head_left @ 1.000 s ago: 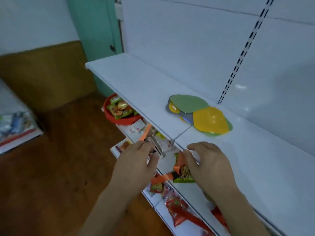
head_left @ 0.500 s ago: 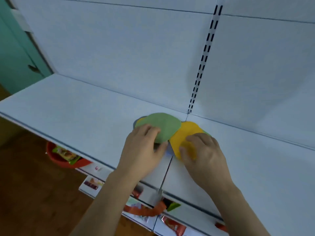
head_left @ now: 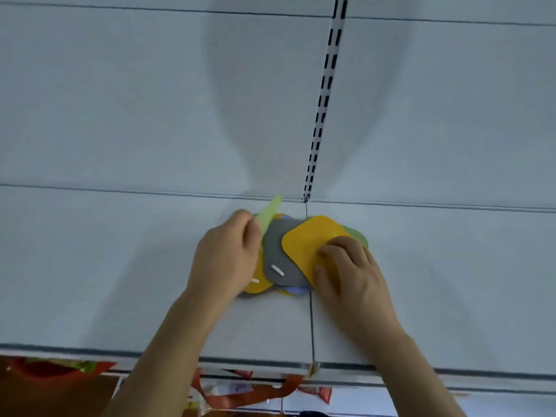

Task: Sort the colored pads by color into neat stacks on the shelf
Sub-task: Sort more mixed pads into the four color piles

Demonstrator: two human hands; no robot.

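Observation:
A mixed pile of coloured pads lies on the white shelf (head_left: 120, 266) at the seam between two boards. My left hand (head_left: 228, 260) holds a light green pad (head_left: 268, 215) and lifts its edge up off the pile. Under it a grey pad (head_left: 278, 260) with a white slot is uncovered, and a yellow pad (head_left: 258, 288) peeks out below my left hand. My right hand (head_left: 349, 275) presses its fingers on the top yellow pad (head_left: 310, 245). A green pad (head_left: 359, 234) shows behind that one, and a blue pad (head_left: 296, 290) sticks out at the front.
The shelf's back panel (head_left: 150, 100) rises just behind the pile, with a slotted upright (head_left: 323, 94) above the seam. Left and right of the pile the shelf surface is bare. Below the front edge (head_left: 90, 353) lie red and orange snack packets (head_left: 249, 392) on a lower shelf.
My head has moved in over the shelf. My left hand has peeled the green pad up from flat, uncovering the grey pad; my right hand stays on the yellow pad.

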